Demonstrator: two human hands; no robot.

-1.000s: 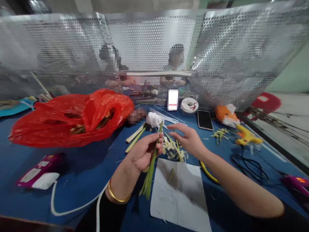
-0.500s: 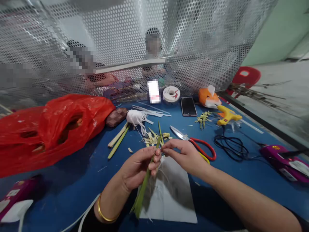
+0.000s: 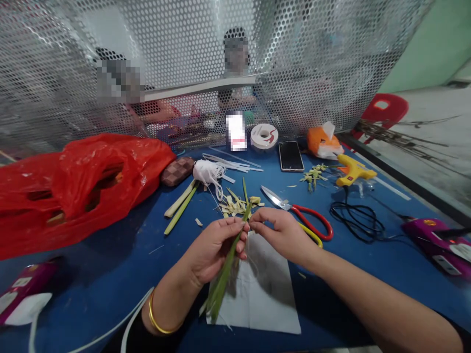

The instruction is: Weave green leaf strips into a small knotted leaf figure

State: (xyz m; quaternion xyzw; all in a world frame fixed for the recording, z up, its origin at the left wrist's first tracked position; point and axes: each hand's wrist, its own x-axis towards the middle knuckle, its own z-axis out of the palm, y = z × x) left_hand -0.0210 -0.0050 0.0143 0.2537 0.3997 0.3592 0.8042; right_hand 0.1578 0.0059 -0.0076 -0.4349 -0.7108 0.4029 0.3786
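In the head view, a bundle of long green leaves (image 3: 225,282) is gripped in the curled left hand (image 3: 213,250), above a white paper sheet (image 3: 274,294) by the near edge of the blue surface (image 3: 125,274). With the right hand (image 3: 283,233), thumb and forefinger are pinched together beside the bundle's upper end; whether anything is held cannot be told. Toward the far edge, a round white spool (image 3: 262,142) is marked in red; no lettering can be read.

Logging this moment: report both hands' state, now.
Left hand: closed around long green leafy stalks.
Right hand: pinched closed beside them; whether holding anything, can't tell.
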